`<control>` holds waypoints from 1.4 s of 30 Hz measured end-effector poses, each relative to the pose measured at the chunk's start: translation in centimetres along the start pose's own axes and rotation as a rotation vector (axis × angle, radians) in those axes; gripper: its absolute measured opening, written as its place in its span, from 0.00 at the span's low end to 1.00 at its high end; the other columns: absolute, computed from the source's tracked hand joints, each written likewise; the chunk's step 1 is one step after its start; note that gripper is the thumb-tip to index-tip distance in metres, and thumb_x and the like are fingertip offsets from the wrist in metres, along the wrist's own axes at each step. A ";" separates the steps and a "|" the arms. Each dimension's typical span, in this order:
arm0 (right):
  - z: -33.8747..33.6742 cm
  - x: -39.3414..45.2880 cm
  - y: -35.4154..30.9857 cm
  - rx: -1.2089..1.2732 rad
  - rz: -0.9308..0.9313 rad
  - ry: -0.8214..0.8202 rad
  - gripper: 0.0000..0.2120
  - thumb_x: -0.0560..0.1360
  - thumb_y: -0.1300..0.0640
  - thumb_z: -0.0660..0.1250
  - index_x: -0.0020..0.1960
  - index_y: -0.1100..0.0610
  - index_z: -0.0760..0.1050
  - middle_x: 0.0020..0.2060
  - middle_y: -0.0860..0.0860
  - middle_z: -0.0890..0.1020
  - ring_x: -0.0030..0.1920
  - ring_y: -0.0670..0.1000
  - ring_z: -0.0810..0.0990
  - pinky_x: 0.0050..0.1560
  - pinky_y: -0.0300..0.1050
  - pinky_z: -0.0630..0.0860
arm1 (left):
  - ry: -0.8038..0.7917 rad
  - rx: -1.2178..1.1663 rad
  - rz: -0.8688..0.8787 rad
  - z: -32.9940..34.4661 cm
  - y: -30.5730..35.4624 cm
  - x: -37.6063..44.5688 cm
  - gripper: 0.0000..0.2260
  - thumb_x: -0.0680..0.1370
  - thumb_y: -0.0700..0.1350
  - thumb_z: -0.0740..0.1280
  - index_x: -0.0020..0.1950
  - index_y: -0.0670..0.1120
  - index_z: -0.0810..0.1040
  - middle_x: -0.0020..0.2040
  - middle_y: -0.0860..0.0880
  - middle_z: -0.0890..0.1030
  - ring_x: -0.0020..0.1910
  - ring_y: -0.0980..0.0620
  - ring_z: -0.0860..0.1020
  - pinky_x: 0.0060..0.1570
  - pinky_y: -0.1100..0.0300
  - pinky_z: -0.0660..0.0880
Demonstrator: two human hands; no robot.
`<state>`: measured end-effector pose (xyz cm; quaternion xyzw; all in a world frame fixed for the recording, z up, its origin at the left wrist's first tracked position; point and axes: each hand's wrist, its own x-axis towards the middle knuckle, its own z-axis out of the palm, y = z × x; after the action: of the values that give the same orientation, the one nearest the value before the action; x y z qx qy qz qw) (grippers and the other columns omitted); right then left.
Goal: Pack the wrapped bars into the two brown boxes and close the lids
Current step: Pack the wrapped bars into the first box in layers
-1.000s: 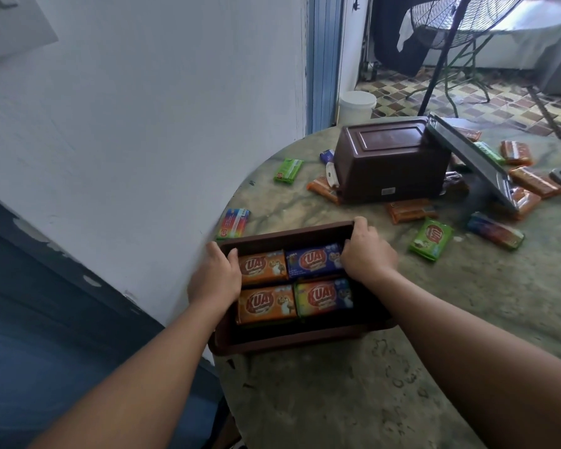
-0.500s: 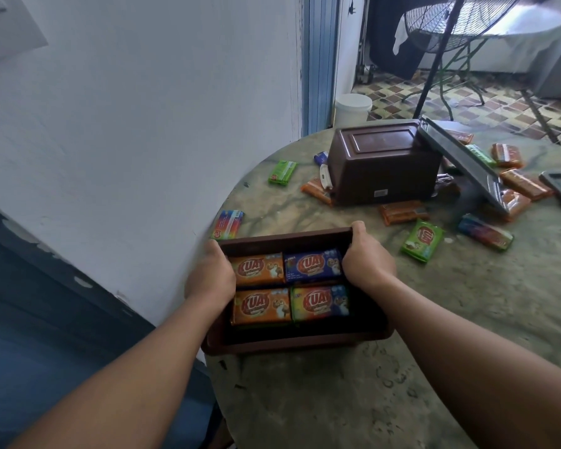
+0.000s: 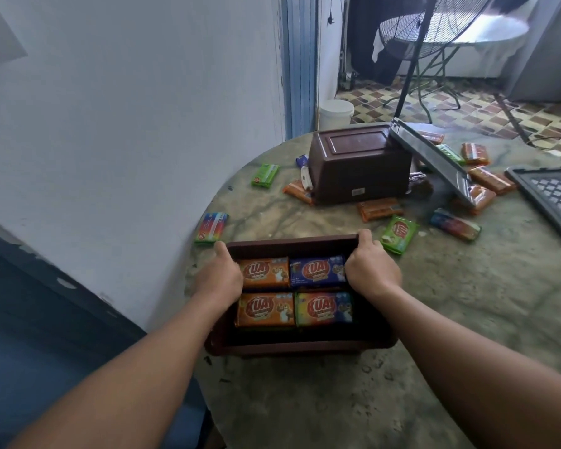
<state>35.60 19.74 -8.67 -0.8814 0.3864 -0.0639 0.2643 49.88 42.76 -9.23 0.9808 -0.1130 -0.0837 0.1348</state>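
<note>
While both hands grip it: open brown box [image 3: 300, 346] sits on tabletop [image 3: 434, 319], 6 o'clock edge.
Left hand [image 3: 219, 278]: clamped on left wall.
Right hand [image 3: 370, 270]: clamped on right wall.
Contents: four wrapped bars [image 3: 318, 270].
Second brown box [image 3: 358, 168]: 12 o'clock.

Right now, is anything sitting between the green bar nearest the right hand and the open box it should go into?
Nothing visible. The green bar lies just beyond the right hand, which grips the open box's far right corner.

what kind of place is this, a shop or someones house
Most likely a home, not a shop: a worn round table beside a painted wall, a patterned tile floor through the doorway, and a standing fan there.
</note>
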 end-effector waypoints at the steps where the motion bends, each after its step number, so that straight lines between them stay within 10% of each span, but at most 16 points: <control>1: -0.1 0.0 -0.1 0.005 0.001 0.003 0.09 0.82 0.54 0.54 0.61 0.53 0.65 0.60 0.59 0.75 0.58 0.64 0.76 0.54 0.58 0.73 | -0.022 0.004 0.009 -0.3 0.0 0.1 0.22 0.84 0.53 0.52 0.75 0.45 0.57 0.53 0.43 0.78 0.48 0.43 0.79 0.46 0.47 0.78; 7: -0.6 1.9 -3.0 -0.065 -0.090 0.080 0.16 0.85 0.44 0.51 0.59 0.50 0.73 0.63 0.57 0.70 0.63 0.62 0.68 0.61 0.60 0.69 | -0.003 0.071 0.134 -3.1 1.1 2.8 0.24 0.84 0.56 0.47 0.71 0.44 0.70 0.70 0.38 0.72 0.69 0.36 0.69 0.68 0.43 0.68; 17: 2.5 9.1 -9.3 -0.134 -0.298 -0.132 0.16 0.83 0.43 0.56 0.61 0.47 0.78 0.59 0.51 0.76 0.61 0.59 0.73 0.56 0.56 0.76 | -0.077 -0.101 -0.013 -3.1 0.4 13.2 0.12 0.81 0.50 0.62 0.60 0.45 0.75 0.60 0.44 0.79 0.58 0.41 0.77 0.49 0.54 0.71; 30: 6.8 14.1 -10.1 -0.261 -0.317 -0.288 0.17 0.82 0.40 0.57 0.59 0.47 0.79 0.56 0.50 0.78 0.59 0.56 0.78 0.59 0.56 0.77 | -0.169 0.098 -0.217 2.3 -1.8 22.1 0.40 0.75 0.64 0.71 0.77 0.43 0.61 0.71 0.40 0.68 0.70 0.40 0.68 0.67 0.44 0.70; 42: 3.5 14.7 -7.7 -0.299 -0.247 -0.225 0.16 0.81 0.39 0.60 0.61 0.47 0.77 0.57 0.51 0.77 0.56 0.57 0.78 0.54 0.54 0.78 | -0.128 -0.003 0.063 1.0 4.6 19.6 0.32 0.69 0.64 0.68 0.63 0.45 0.68 0.58 0.43 0.76 0.50 0.43 0.79 0.49 0.54 0.77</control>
<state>51.92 14.99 -9.04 -0.9529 0.2486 0.0610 0.1625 67.58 33.45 -11.48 0.9692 -0.1523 -0.1420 0.1313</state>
